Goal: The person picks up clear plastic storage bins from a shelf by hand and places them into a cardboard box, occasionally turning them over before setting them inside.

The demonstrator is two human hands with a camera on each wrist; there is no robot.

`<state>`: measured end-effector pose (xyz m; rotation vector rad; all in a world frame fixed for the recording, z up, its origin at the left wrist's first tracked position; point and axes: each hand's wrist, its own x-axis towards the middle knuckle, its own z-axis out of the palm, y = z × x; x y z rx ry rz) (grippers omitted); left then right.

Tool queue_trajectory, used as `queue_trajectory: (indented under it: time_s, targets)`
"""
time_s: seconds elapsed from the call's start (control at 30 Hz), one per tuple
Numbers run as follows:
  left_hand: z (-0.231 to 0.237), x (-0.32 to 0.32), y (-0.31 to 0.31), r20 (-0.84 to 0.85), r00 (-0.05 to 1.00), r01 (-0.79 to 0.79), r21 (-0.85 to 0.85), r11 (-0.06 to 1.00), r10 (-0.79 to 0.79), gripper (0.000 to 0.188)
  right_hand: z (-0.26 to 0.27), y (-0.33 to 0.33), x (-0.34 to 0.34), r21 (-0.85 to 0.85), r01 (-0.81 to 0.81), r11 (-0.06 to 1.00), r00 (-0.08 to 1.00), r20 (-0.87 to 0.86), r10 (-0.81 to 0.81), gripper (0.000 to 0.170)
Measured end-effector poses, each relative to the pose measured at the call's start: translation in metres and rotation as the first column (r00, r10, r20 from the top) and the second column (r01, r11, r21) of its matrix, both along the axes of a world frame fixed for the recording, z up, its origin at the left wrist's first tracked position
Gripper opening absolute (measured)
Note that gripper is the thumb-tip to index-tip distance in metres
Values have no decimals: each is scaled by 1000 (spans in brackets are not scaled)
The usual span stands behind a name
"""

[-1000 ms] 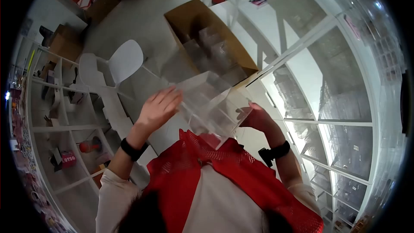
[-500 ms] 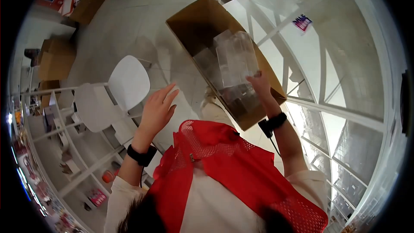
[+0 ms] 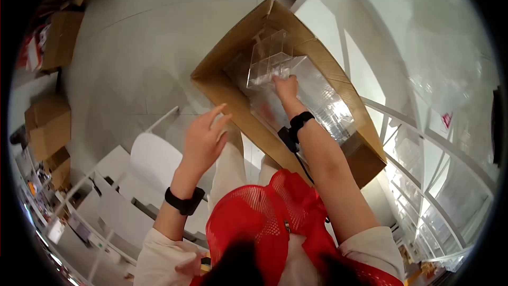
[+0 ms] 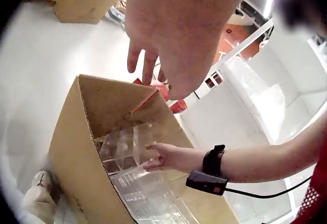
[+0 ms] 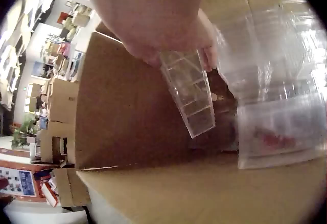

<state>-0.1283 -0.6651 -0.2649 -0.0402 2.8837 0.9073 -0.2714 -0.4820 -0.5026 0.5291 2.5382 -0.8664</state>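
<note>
My right hand (image 3: 287, 87) reaches down into a large open cardboard box (image 3: 214, 69) and grips the near edge of a clear plastic organizer (image 3: 271, 55) with divided compartments. In the right wrist view the organizer (image 5: 191, 98) hangs tilted below the fingers, beside the box's inner wall. Other clear plastic containers (image 3: 317, 87) lie in the box to the right of that hand. My left hand (image 3: 203, 137) hovers outside the box's near left side, fingers loosely extended and holding nothing. The left wrist view shows this left hand (image 4: 179, 35) high over the box.
A white chair (image 3: 153, 159) stands left of the box on the pale tiled floor (image 3: 132, 58). White shelving (image 3: 428, 132) runs along the right. More cardboard boxes (image 3: 50, 124) stand at the far left. A cable runs from the right wrist's camera (image 4: 207, 182).
A second ago both hands were at a clear container before the chest. The right hand has since carried clear plastic down into the box, towards its far end; the left hand came away.
</note>
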Motion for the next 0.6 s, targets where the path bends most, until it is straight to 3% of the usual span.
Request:
queue_trajectory:
  time_s: [0.07,0.17,0.27,0.4,0.47,0.57,0.6]
  targets:
    - [-30,-31,-18,24,997,78,66,995,-80,41,-25,-19,3,3,88,996,994,69,-88,71]
    - [-55,-67,-46,112,985,111,176,978,-132,40,-66,-44,9,39,89,995,996,12,-90,70]
    - [-72,-94,-71,45,974,222,-3,975,-222,37,-66,-72,3,85,91,992,995,24,-93,69]
    - [-111,-108,-96,48,975,222,-145,964,-218,38,-101,-74,-18,152,152,977,982,92,-167,69]
    - [-131,-112,-104,73,987,149,-93,985,-142,38,-114,-73,-23,178,193,965,971,108,-215,68]
    - [-155,-114,-115,203,974,97,29,995,-101,47,-164,-60,-7,125,214,969,957,171,-233,65]
    - [-157,-114,-118,286,952,90,97,991,-114,49,-169,-62,0,-103,480,871,858,262,-442,62]
